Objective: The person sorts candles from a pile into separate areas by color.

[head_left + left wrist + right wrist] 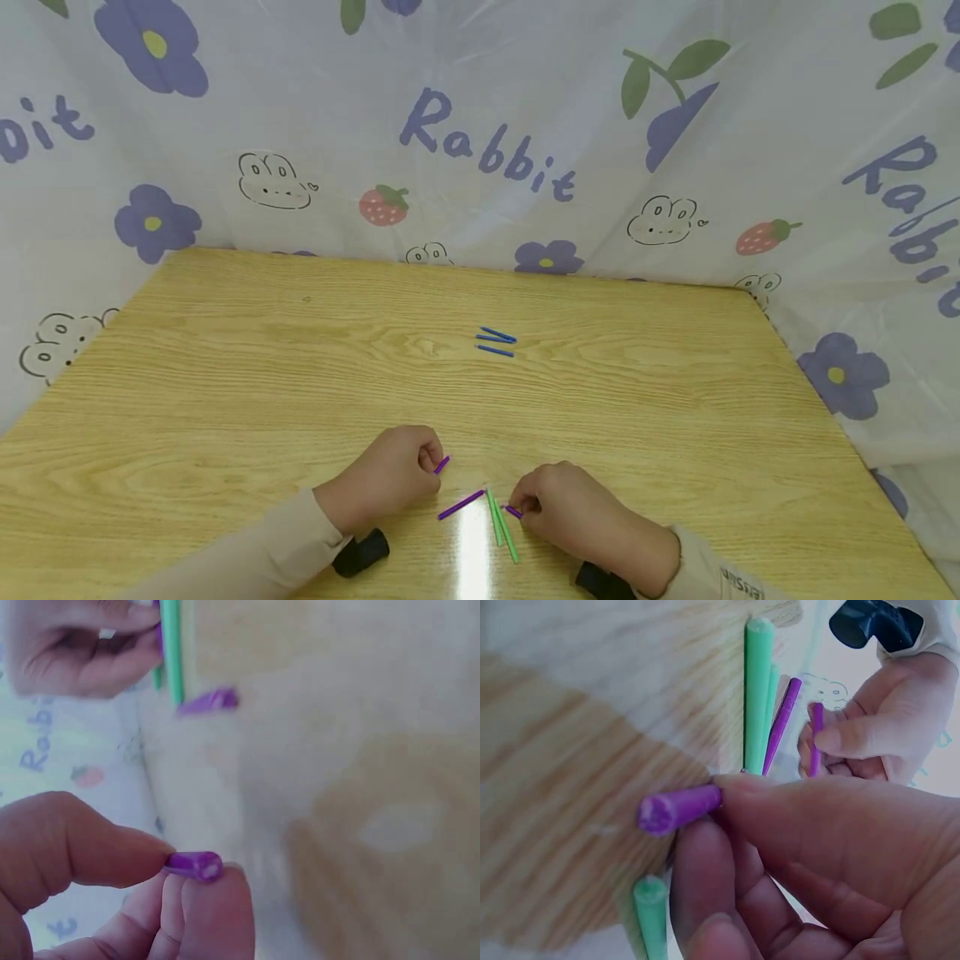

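Between thumb and fingertips, my left hand [397, 467] pinches a short-looking purple stick [442, 465]; its rounded end faces the camera in the left wrist view. My right hand [566, 508] pinches another purple stick [679, 808], most of it hidden by the fingers in the head view. On the table between the hands lies a third purple stick [461, 505], slanting up to the right. Its upper end comes right up to two slim green sticks [507, 537], which meet near the top. In the right wrist view a green stick [651, 911] also shows below the right fingertips.
Three blue sticks [495, 351] lie farther back on the wooden table [300, 375], two of them crossing at one end. A printed cloth [480, 225] hangs behind the table and along its sides. Black wrist devices [362, 553] sit under both wrists.
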The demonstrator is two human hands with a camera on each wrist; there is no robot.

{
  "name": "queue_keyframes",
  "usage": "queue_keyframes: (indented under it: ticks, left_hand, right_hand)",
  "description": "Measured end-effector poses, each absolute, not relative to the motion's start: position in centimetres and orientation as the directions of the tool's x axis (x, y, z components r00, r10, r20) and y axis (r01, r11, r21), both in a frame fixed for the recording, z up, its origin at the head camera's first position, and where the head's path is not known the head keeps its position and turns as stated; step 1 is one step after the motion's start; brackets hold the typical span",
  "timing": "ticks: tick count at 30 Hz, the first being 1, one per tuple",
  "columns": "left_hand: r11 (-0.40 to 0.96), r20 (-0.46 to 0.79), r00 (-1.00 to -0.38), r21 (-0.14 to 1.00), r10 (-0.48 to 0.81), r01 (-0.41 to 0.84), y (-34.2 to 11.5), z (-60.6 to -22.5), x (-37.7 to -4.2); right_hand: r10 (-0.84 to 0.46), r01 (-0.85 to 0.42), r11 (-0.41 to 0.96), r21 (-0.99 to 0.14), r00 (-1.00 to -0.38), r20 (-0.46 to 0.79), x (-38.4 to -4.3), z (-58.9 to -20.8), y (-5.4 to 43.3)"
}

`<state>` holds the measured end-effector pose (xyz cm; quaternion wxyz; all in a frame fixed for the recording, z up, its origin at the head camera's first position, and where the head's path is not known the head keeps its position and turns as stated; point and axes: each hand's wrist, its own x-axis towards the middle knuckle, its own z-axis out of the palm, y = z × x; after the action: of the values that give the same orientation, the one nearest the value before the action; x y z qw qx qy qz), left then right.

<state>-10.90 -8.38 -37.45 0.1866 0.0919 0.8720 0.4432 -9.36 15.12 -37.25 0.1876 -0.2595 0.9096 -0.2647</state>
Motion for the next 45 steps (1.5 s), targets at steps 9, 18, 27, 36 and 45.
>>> queue_keyframes:
  ticks: [9, 18, 27, 36, 45]
  left_hand:
    - [0.609, -0.186, -0.952, 0.793, 0.245, 0.002, -10.0, -36.5, -12.7]
    - [0.587, -0.163, -0.966, 0.809, 0.198, -0.016, -11.7, -35.7, -13.9]
    - [0.595, -0.167, -0.973, 0.803, 0.16, -0.04, -12.8, -35.3, -14.8]
    - [0.613, -0.202, -0.973, 0.785, 0.115, -0.09, -13.9, -35.7, -15.9]
    - [0.597, -0.228, -0.968, 0.793, 0.102, -0.124, -14.4, -36.3, -16.9]
  right_hand:
    - [-0.572, -0.35, 0.714, -0.606, -0.791, -0.217, -9.4, -37.3, 15.2]
    - [-0.567, -0.339, 0.719, -0.607, -0.791, -0.231, -9.5, -37.3, 15.2]
    - [-0.574, -0.356, 0.723, -0.592, -0.787, -0.228, -9.5, -37.3, 15.2]
    - [-0.577, -0.361, 0.722, -0.59, -0.785, -0.226, -9.5, -37.4, 15.3]
    - [-0.574, -0.368, 0.733, -0.573, -0.786, -0.23, -9.5, -37.3, 15.2]
